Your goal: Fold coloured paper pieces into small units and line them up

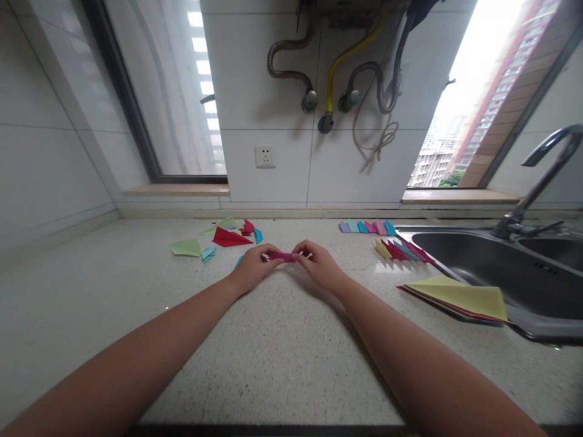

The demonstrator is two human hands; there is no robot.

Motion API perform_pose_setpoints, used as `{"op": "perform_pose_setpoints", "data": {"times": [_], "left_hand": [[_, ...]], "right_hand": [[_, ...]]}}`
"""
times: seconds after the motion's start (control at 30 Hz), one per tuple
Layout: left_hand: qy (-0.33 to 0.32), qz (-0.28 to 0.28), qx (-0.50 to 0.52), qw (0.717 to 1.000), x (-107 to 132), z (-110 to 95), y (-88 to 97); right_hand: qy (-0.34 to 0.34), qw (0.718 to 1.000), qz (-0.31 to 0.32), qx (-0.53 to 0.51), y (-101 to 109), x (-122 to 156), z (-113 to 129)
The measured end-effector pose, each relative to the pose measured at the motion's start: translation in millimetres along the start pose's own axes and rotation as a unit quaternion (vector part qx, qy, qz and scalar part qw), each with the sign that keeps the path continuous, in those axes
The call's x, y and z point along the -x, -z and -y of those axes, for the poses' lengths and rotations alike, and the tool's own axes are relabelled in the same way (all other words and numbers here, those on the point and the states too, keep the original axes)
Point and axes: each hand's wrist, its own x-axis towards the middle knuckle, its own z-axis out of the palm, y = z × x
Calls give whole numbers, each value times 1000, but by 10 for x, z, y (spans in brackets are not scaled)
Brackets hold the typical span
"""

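A small folded pink paper piece (282,257) lies between my two hands on the speckled countertop (273,352). My left hand (253,267) pinches its left end with curled fingers. My right hand (317,263) pinches its right end the same way. Both forearms stretch forward from the bottom corners. Part of the pink paper is hidden under my fingertips.
Loose folded paper shapes, green (186,247), red (229,238) and blue, lie at the back left. Two rows of small folded pieces (368,227) (403,250) sit back right. A stack of paper sheets with yellow on top (464,297) overhangs the steel sink (501,267); a faucet (542,182) stands beyond.
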Motion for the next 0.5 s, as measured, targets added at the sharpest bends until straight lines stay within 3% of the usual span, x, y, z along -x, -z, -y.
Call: {"op": "perform_pose_setpoints", "data": {"times": [0.17,0.37,0.5], "left_hand": [[-5,-12,11,1000,-17,18,11],[-17,3,22,1000,-33,6,6],[-16,0,19,1000,-29,-3,12]], "right_hand": [[-12,1000,-9,-12,-8,-6,-75],[17,998,45,34,-4,18,-70],[18,998,26,59,11,8,-48]]}}
